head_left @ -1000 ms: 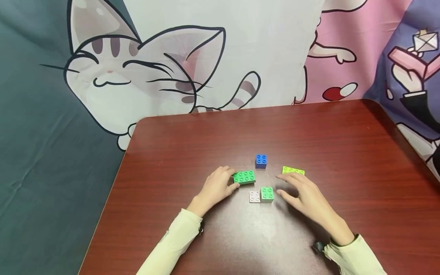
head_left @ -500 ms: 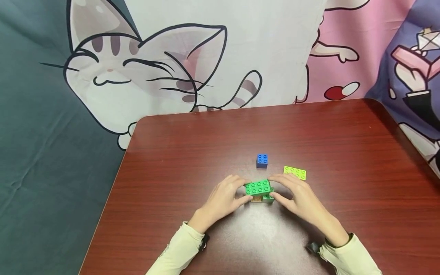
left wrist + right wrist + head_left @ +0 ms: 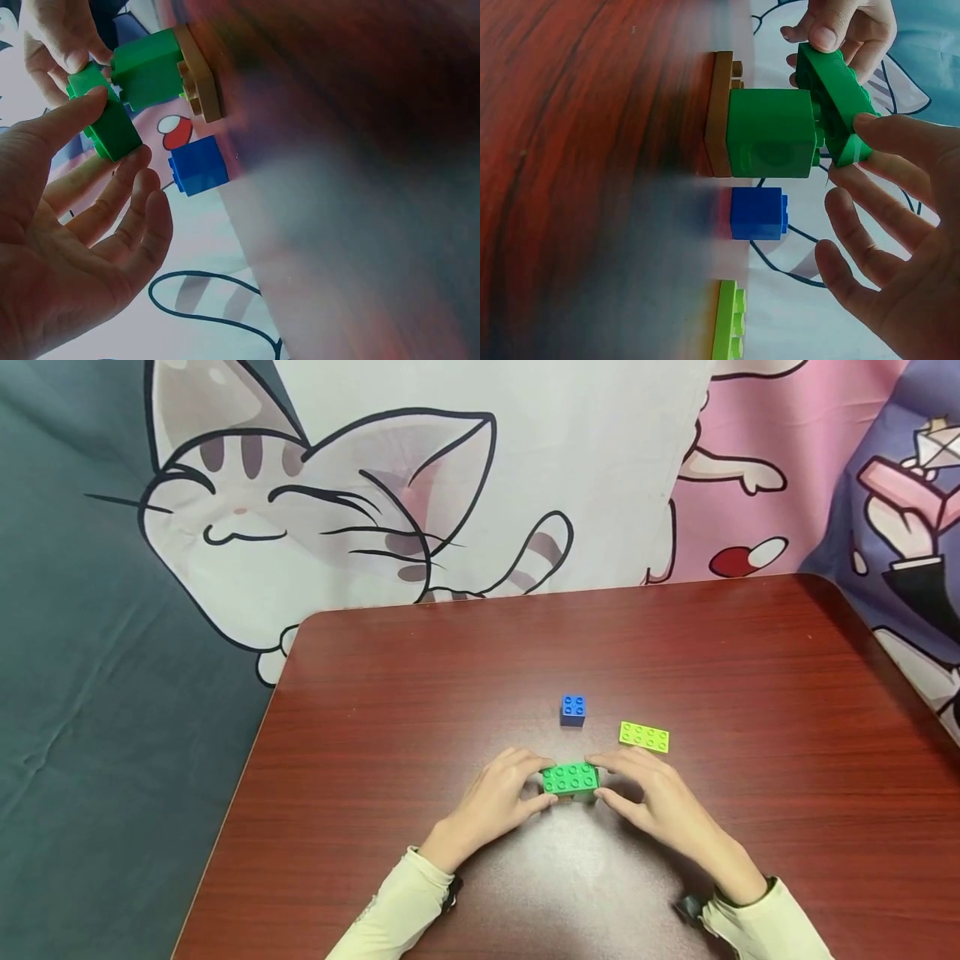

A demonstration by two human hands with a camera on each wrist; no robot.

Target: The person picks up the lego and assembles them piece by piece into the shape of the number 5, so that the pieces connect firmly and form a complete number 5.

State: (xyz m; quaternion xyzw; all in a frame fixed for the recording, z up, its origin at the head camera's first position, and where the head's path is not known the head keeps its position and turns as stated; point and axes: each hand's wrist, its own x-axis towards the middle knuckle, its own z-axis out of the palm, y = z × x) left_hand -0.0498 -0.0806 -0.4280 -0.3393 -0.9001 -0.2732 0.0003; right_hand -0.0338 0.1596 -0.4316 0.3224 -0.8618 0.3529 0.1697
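Long green brick (image 3: pixel 570 780): plastic, eight round studs. Left grip (image 3: pixel 495 797) pinches its left end, right grip (image 3: pixel 660 793) its right end, thumbs opposing fingers. Brick tilted above square green brick (image 3: pixel 771 131), which sits on thin brown studded plate (image 3: pixel 718 116). Beyond long green brick: blue four-stud block (image 3: pixel 573 711); beyond and right: flat lime plate (image 3: pixel 644 737). Worktop (image 3: pixel 420 685) glossy, red-brown woodgrain. Head view mostly hides lower stack; right wrist view crops lime plate. Contact between green bricks unclear.
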